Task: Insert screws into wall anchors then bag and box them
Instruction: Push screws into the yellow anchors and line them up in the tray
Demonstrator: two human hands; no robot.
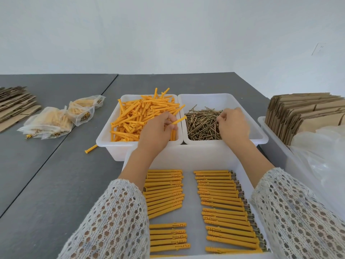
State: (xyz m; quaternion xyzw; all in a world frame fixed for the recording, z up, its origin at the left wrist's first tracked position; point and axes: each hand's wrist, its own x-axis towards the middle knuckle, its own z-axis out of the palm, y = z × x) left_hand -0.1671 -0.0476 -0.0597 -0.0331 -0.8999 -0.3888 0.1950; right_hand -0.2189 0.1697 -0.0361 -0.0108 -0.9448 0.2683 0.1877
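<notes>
One yellow anchor [178, 120] is pinched in the left hand [156, 131] over the anchor bin [104, 139]; a screw [217, 122] seems pinched by the right hand [233, 124] in the screw bin [261, 136] (fingertips partly hidden). Assembled anchors [220, 202] are laid in two columns in the near tray [244, 176]. Filled bags [50, 122] lie toward the bench's left edge, flat cartons [302, 109] at the right. Boxing is judged not yet started.

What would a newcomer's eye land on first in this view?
Probably the bright orange anchors heaped in the white bin behind the left hand, which holds one anchor. Beside it, the right hand picks at the tangle of brass screws in the neighbouring bin. Nearest the camera, neat rows of assembled anchors fill a white tray.
</notes>
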